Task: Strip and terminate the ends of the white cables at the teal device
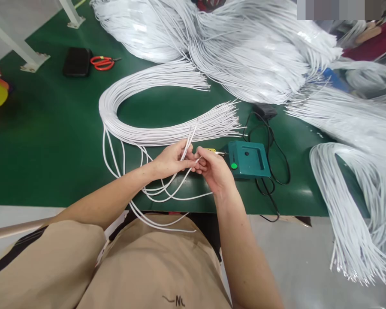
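My left hand is closed around a few thin white cables, whose ends stick up past the fingers. Close beside it, my right hand pinches one of the white cables between thumb and fingers. The fingertips of both hands nearly meet, and exactly how each grips is partly hidden. Loose lengths of these cables loop below the hands and over the table's front edge. Just right of my right hand sits a teal box with a green button and a metal tip on its left side. Behind the hands lies a U-shaped bundle of white cables.
Large heaps of white cables cover the back of the green table. Another bundle hangs over the right edge. Red-handled scissors lie by a black case. A black cord curls beside the teal box. Another person's sleeve shows at upper right.
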Demonstrator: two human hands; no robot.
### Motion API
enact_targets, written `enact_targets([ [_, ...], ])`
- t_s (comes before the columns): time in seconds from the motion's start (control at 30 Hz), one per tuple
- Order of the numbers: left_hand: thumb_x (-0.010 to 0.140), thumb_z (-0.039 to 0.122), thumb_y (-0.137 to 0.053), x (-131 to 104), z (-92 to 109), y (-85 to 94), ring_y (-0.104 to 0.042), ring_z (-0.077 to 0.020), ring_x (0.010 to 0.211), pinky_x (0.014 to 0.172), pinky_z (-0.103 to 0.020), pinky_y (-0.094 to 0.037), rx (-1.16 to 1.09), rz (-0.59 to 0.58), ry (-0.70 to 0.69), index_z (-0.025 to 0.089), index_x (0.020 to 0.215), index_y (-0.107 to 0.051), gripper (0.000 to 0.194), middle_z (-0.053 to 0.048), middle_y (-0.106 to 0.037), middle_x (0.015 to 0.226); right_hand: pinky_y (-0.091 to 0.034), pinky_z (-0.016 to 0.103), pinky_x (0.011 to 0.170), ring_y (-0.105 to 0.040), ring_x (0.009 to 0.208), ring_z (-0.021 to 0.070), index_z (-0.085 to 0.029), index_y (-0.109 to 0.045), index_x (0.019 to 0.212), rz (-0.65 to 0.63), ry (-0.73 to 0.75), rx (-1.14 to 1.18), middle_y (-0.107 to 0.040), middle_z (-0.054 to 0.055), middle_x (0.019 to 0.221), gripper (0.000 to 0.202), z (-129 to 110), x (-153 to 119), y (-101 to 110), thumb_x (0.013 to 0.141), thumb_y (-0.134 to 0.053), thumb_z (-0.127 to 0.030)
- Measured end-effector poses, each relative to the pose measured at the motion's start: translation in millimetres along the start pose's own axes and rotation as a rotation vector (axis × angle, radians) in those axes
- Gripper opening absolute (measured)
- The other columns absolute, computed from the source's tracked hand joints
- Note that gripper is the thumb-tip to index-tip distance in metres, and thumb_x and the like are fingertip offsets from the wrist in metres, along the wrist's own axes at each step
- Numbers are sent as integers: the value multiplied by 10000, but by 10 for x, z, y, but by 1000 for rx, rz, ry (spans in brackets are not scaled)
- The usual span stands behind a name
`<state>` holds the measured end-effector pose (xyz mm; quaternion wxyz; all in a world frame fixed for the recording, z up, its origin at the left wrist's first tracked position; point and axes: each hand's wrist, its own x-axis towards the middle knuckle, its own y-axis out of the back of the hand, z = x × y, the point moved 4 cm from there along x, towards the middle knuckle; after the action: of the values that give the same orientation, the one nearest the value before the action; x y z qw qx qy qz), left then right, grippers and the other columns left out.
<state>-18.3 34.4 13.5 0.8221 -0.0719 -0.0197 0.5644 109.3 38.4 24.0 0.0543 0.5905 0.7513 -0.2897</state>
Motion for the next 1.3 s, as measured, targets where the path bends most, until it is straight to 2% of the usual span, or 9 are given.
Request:
enact_targets([
  [0.17, 755, 204, -698, 8, -7, 32, -591, -84, 631, 571, -191, -456, 31, -17, -28, 176, 936, -465, 296, 29, -613, 746, -345, 193, 490, -358, 490, 43, -157, -640, 700, -36, -40, 164, -399, -78, 559, 304, 76, -43, 36, 658, -793, -416],
  [0.33, 805, 226, -652, 9, -4, 24, -581, -81, 643, 620, -200, -475, 32, -48, -40, 175, 1239, -514, 458, 13, -614, 763, -398, 219, 556, -444, 558, 65, -154, -679, 729, 61, 95, 73, -552, -27, 657, 250, 73, -100, 90, 682, -767, -384],
  [0.47, 796, 253, -666, 15, -18, 15, -567, -83, 622, 589, -197, -460, 9, -68, -3, 163, 1170, -594, 391, 13, -594, 723, -440, 266, 629, -522, 605, 110, -164, -699, 801, 213, 294, -300, -633, 7, 706, 215, 4, -140, 111, 739, -708, -369],
  [0.6, 753, 231, -711, 24, -70, 20, -557, -70, 569, 566, -198, -452, -180, -47, 115, 152, 1128, -600, 399, 8, -617, 710, -456, 312, 729, -571, 737, 171, -184, -646, 792, 314, 557, -832, -650, 51, 802, 166, -74, -198, 57, 863, -535, -284],
  [0.73, 716, 205, -739, 56, -118, 25, -600, -88, 629, 551, -181, -441, -287, 11, 207, 130, 1092, -608, 405, -6, -620, 703, -397, 352, 809, -540, 856, 224, -181, -630, 824, 269, 828, -1492, -630, 104, 866, 281, -179, -236, -12, 940, -378, -225],
  [0.87, 702, 211, -744, 115, -98, 58, -638, -96, 662, 596, -203, -488, -161, 95, 136, 143, 1104, -604, 430, -13, -641, 816, -351, 375, 829, -540, 955, 268, -171, -608, 1058, 321, 813, -1749, -663, 123, 1027, 226, -409, -155, 161, 927, -439, -244],
  [1.07, 708, 176, -713, 194, -143, 71, -659, -106, 670, 643, -225, -520, -68, 119, 105, 125, 1110, -603, 420, 22, -592, 770, -326, 362, 895, -594, 837, 223, -192, -619, 828, 142, 671, -1847, -681, 49, 784, 98, -527, 46, 327, 819, -541, -132],
  [1.2, 711, 172, -712, 223, -195, 87, -674, -116, 692, 644, -221, -522, -42, 147, 99, 122, 1127, -606, 432, 14, -599, 779, -328, 358, 898, -597, 830, 215, -180, -636, 914, 174, 688, -1847, -695, 56, 818, 136, -503, 74, 337, 826, -543, -134],
  [1.3, 712, 188, -718, 227, -221, 105, -678, -121, 702, 654, -228, -529, -47, 173, 105, 122, 1127, -612, 434, 6, -612, 791, -328, 370, 892, -582, 921, 240, -174, -670, 905, 146, 751, -1874, -714, 82, 909, 165, -484, 43, 311, 872, -508, -163],
])
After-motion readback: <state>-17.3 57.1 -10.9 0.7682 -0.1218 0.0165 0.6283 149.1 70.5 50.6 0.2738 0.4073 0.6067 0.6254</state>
